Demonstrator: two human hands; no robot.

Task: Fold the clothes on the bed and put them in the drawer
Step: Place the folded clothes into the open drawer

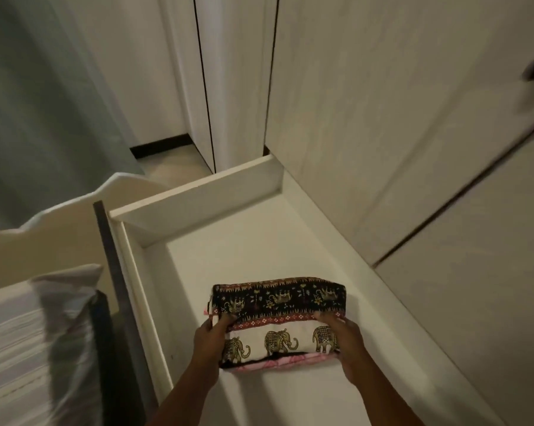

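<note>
Pale wardrobe doors [398,133] are standing along the right side of the open white drawer [195,198]. A grey-green curtain [29,103] is hanging beyond the drawer's far left corner, and the bed [14,348] is lying to its left.

We are finding the folded clothes [278,302], an elephant-print bundle over a pink garment [275,362], inside the drawer toward its near end. We cannot tell whether the bundle is already touching the drawer floor. The left hand [212,336] is gripping the bundle's left edge and the right hand [345,339] its right edge, each thumb pressing on top. The other fingers are tucked under the cloth, so we cannot tell how they are lying.

We are judging the step in hand to be the setting-down. We are advising a level descent, square to a drawer wall. The fingers should then slide outward without dragging the pink layer loose.

We are reading no brand, label or writing; only elephant and floral print is showing.
</note>
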